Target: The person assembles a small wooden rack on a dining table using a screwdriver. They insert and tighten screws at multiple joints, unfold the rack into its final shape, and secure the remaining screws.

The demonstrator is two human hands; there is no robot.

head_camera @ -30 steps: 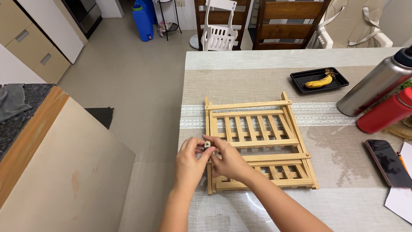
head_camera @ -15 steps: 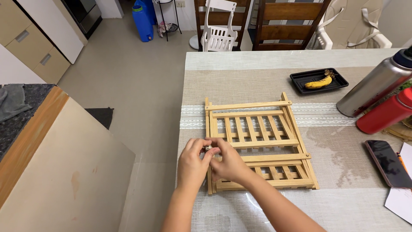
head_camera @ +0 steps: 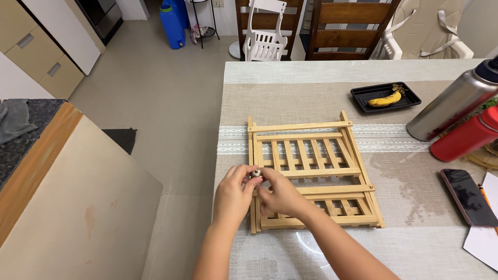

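Two hands meet over one wide table (head_camera: 290, 72), its pale top covered by a beige runner (head_camera: 290, 103) with white patterned bands. Largest thing on it is the folded wooden slatted rack (head_camera: 311, 171), lying flat near the table's left edge, its long side rails running toward twelve o'clock. At two o'clock from the rack lies a steel flask (head_camera: 451, 109) on its side, and just beside it, touching or nearly so, a red bottle (head_camera: 467, 137). At one o'clock sits a black tray (head_camera: 363, 96) holding a banana (head_camera: 385, 99). At three o'clock, well apart from the rack, a dark phone (head_camera: 468, 196) lies flat beside white paper (head_camera: 485, 243).

Both forearms come up from six o'clock. The left hand (head_camera: 232, 194) and the right hand (head_camera: 280, 196) close together at the rack's left rail, at nine o'clock of its middle — fingertips pinching a small pale round piece (head_camera: 256, 173), seemingly a fastener, that sits right at the rail. Each hand grips it between thumb and fingers; whether the piece is attached to the rail cannot be told.
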